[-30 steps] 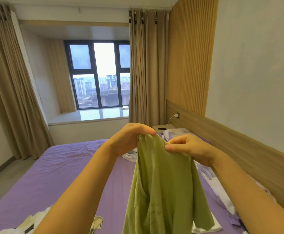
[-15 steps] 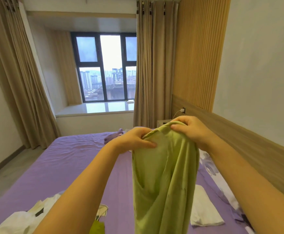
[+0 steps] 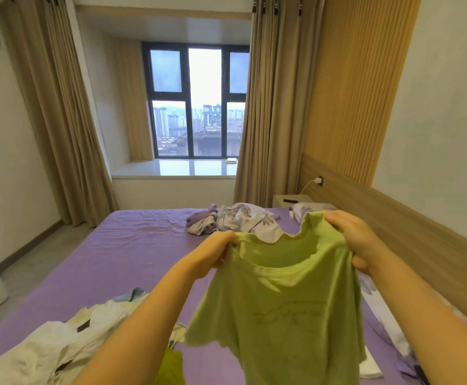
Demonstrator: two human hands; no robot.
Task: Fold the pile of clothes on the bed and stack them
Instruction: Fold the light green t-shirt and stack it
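Spread wide now, the green t-shirt [image 3: 282, 298] hangs open between both hands, where a moment ago it was bunched into a narrow drape. Left hand [image 3: 215, 252] pinches one shoulder, right hand [image 3: 356, 240] grips the other higher up — fingers curled into the cloth. It is held in the air over the purple bed [image 3: 132, 254]. A white garment [image 3: 68, 340] lies crumpled near the left forearm, and a floral bundle [image 3: 240, 222] sits further back — toward the headboard [image 3: 393, 232]

Beige curtains [image 3: 60, 112] beside a dark-framed window [image 3: 199, 101]
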